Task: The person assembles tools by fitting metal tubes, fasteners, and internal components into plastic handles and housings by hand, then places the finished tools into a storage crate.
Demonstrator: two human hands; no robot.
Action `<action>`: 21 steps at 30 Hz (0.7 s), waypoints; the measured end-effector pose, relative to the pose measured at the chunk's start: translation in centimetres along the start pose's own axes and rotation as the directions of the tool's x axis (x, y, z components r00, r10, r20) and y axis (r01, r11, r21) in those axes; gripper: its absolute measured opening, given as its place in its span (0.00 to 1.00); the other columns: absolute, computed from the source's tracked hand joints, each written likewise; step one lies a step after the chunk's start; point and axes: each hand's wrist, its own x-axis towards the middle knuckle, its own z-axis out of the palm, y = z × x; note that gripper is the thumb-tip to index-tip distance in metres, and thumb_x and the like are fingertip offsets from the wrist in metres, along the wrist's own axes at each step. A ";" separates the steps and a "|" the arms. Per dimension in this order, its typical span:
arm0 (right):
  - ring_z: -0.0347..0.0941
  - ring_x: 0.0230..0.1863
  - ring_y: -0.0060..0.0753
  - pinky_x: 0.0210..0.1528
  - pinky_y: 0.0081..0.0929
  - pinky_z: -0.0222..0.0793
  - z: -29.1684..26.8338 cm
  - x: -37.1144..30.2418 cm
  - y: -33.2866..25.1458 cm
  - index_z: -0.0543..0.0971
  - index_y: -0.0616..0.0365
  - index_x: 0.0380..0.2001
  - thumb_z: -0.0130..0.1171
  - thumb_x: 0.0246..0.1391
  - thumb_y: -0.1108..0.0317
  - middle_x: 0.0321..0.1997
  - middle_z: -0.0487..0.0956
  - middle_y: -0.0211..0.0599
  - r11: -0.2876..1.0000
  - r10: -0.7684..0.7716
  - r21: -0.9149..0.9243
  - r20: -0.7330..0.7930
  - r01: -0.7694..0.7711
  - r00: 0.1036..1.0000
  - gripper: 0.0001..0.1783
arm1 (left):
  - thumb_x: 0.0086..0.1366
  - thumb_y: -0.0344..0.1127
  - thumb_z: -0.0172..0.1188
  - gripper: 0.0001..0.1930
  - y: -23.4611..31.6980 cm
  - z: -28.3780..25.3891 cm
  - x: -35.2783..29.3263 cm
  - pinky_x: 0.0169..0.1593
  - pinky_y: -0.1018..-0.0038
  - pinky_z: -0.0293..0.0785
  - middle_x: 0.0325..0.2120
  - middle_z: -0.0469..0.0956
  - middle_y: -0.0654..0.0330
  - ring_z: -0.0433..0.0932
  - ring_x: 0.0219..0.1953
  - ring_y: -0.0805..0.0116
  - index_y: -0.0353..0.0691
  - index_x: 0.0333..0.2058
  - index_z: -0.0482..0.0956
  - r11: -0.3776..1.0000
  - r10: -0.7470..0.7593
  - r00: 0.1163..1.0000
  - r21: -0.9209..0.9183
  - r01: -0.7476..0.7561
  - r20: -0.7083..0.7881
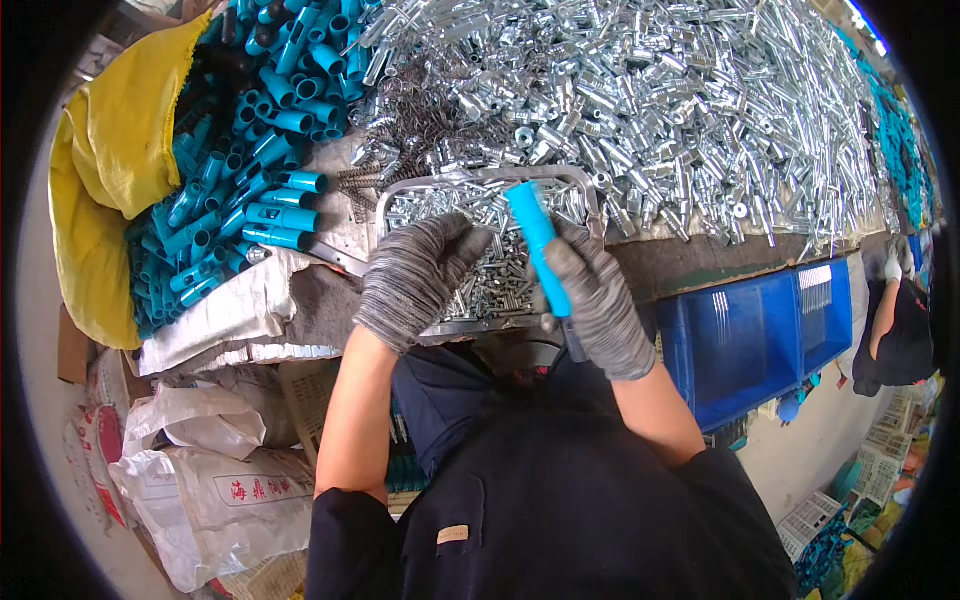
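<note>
My right hand [603, 305], in a grey striped knit glove, is closed round a teal plastic tube [538, 245]. The tube stands tilted, its upper end leaning left and slightly blurred. My left hand [420, 270], gloved alike, is left of the tube and apart from it. Its fingers are curled together with the tips close to the thumb; whatever they may hold is hidden. Beneath both hands lies a metal-rimmed tray [392, 192] filled with small silvery screws and pins [497, 285].
Teal tubes [285, 215] pile up at the left beside a yellow sack [125, 150]. Dark springs [425, 110] and heaped silvery metal fittings [640, 110] cover the bench behind the tray. Blue bins [735, 345] stand at the right. Another person [895, 330] is at the far right.
</note>
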 end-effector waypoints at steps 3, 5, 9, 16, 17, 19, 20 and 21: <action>0.72 0.17 0.21 0.16 0.19 0.69 -0.7 0.2 -0.2 0.70 0.59 0.52 0.55 0.59 0.52 0.26 0.77 0.33 0.950 0.122 0.294 -0.037 -0.106 0.992 0.25 | 0.56 0.37 0.62 0.09 -1.1 0.9 -0.2 0.38 0.62 0.74 0.32 0.79 0.56 0.78 0.36 0.54 0.46 0.37 0.81 0.868 0.111 0.994 0.488 -0.091 -0.012; 0.71 0.19 0.19 0.17 0.17 0.68 -0.7 0.2 -0.4 0.71 0.58 0.54 0.53 0.59 0.48 0.26 0.76 0.31 0.967 0.104 0.228 0.036 -0.110 0.994 0.28 | 0.56 0.37 0.61 0.09 -1.5 1.3 -0.2 0.38 0.61 0.74 0.33 0.78 0.57 0.78 0.36 0.54 0.45 0.36 0.81 0.831 0.125 0.992 0.548 -0.100 -0.009; 0.69 0.18 0.18 0.16 0.16 0.65 -0.8 0.1 -0.6 0.66 0.62 0.58 0.50 0.61 0.48 0.28 0.76 0.32 0.851 0.205 0.462 0.147 -0.250 0.968 0.32 | 0.57 0.38 0.60 0.06 -2.3 2.0 0.0 0.36 0.59 0.73 0.30 0.77 0.56 0.78 0.34 0.53 0.45 0.33 0.79 0.811 0.137 0.989 0.580 -0.076 -0.061; 0.68 0.23 0.21 0.20 0.19 0.64 -0.8 0.5 -0.1 0.65 0.63 0.59 0.50 0.62 0.50 0.32 0.75 0.35 0.813 0.211 0.525 0.138 -0.252 0.968 0.31 | 0.57 0.38 0.60 0.07 -1.8 1.5 -0.1 0.35 0.59 0.73 0.31 0.77 0.55 0.78 0.34 0.52 0.45 0.33 0.80 0.862 0.159 0.985 0.495 -0.109 -0.060; 0.68 0.23 0.21 0.20 0.19 0.64 -0.9 0.6 0.2 0.65 0.63 0.58 0.50 0.61 0.50 0.33 0.75 0.35 0.798 0.204 0.543 0.165 -0.261 0.965 0.31 | 0.57 0.39 0.60 0.07 -1.7 1.8 0.0 0.36 0.59 0.73 0.32 0.77 0.56 0.78 0.35 0.52 0.45 0.33 0.80 0.849 0.131 0.991 0.519 -0.099 -0.024; 0.68 0.23 0.21 0.20 0.20 0.63 -0.7 0.4 0.0 0.66 0.63 0.58 0.51 0.61 0.51 0.33 0.75 0.35 0.784 0.194 0.557 0.199 -0.273 0.961 0.30 | 0.57 0.39 0.60 0.08 -1.5 1.8 0.2 0.37 0.59 0.74 0.33 0.77 0.56 0.78 0.36 0.53 0.45 0.33 0.80 0.833 0.100 0.995 0.546 -0.086 0.004; 0.68 0.23 0.21 0.20 0.19 0.62 -0.5 0.1 -0.2 0.66 0.63 0.58 0.51 0.61 0.51 0.33 0.75 0.35 0.792 0.208 0.540 0.202 -0.286 0.957 0.30 | 0.57 0.40 0.59 0.08 -1.8 1.9 0.3 0.38 0.59 0.74 0.33 0.77 0.56 0.78 0.36 0.53 0.45 0.33 0.80 0.825 0.094 0.995 0.559 -0.089 0.019; 0.67 0.23 0.21 0.20 0.19 0.62 -0.4 0.1 -0.3 0.66 0.63 0.58 0.51 0.62 0.52 0.34 0.75 0.35 0.800 0.219 0.523 0.205 -0.296 0.954 0.30 | 0.58 0.40 0.59 0.08 -2.0 2.0 0.4 0.38 0.59 0.74 0.34 0.77 0.57 0.78 0.37 0.53 0.45 0.33 0.80 0.814 0.090 0.995 0.573 -0.093 0.034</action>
